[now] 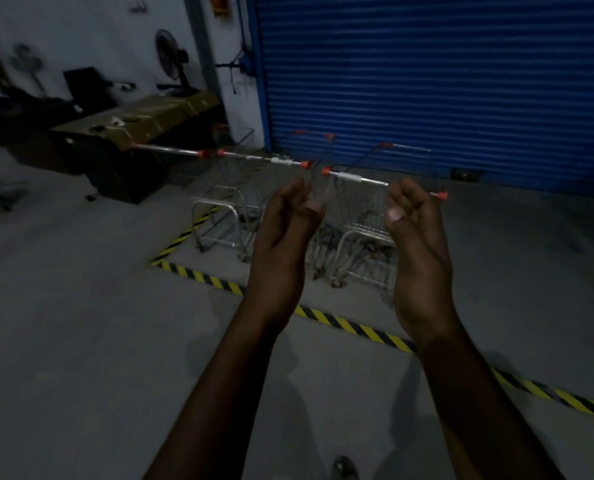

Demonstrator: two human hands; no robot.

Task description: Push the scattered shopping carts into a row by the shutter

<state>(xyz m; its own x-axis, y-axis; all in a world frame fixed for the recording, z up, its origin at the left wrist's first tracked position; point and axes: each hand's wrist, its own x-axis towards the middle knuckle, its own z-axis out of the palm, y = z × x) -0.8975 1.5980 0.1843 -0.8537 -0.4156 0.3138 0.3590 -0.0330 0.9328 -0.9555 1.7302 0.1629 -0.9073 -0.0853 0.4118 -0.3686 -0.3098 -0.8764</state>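
Note:
Three wire shopping carts with orange-capped handles stand side by side in front of the blue shutter [427,81]. The left cart [167,150] shows mainly its handle bar, the middle cart [226,206] is beside it, and the right cart [364,216] is nearest me. My left hand [285,233] is raised just left of the right cart's handle, fingers loosely curled and holding nothing. My right hand [416,244] is raised at the handle's right part. The bar passes behind its fingertips, and its fingers are apart, not wrapped around the bar.
Yellow-black hazard tape [357,327] marks a floor zone around the carts. A brown box-like cabinet [139,123] and dark clutter stand left of the carts against the white wall, with a fan [169,53] above. Grey concrete floor lies around me.

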